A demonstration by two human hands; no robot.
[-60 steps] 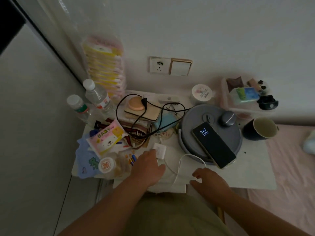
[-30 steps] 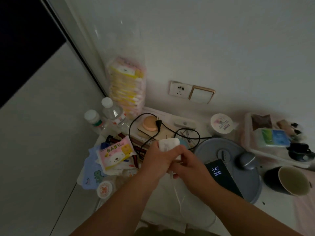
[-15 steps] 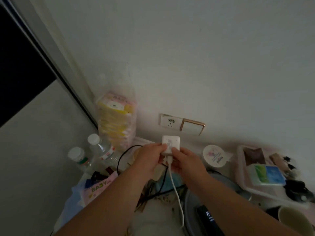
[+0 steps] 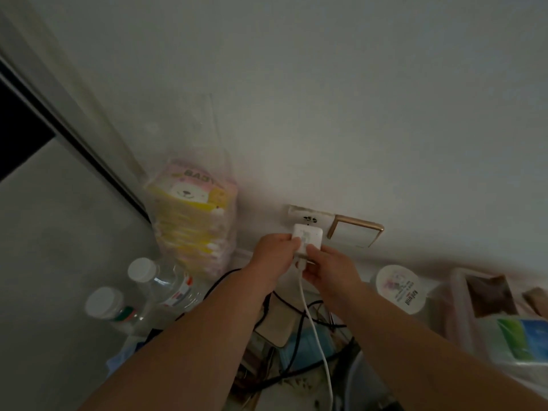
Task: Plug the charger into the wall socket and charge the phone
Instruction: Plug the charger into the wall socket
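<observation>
A white square charger [image 4: 308, 238] is held up against the lower part of the white wall socket [image 4: 310, 217]. My left hand [image 4: 275, 256] pinches its left edge. My right hand [image 4: 329, 268] grips its lower right corner, where the white cable [image 4: 315, 330] leaves it and hangs down to the bottom edge of the view. Whether the charger's pins sit in the socket is hidden behind the charger. The phone is out of view.
A gold-framed wall switch [image 4: 354, 234] sits right of the socket. A tall pack of tissues [image 4: 192, 218] and two water bottles [image 4: 160, 283] stand at the left. Black cables [image 4: 296, 330], a round tub [image 4: 398, 287] and a tray of items [image 4: 504, 318] crowd the table.
Both hands lifted the charger from the table and carried it up to the wall socket. The view tilted up and closer, so the phone dropped out of sight.
</observation>
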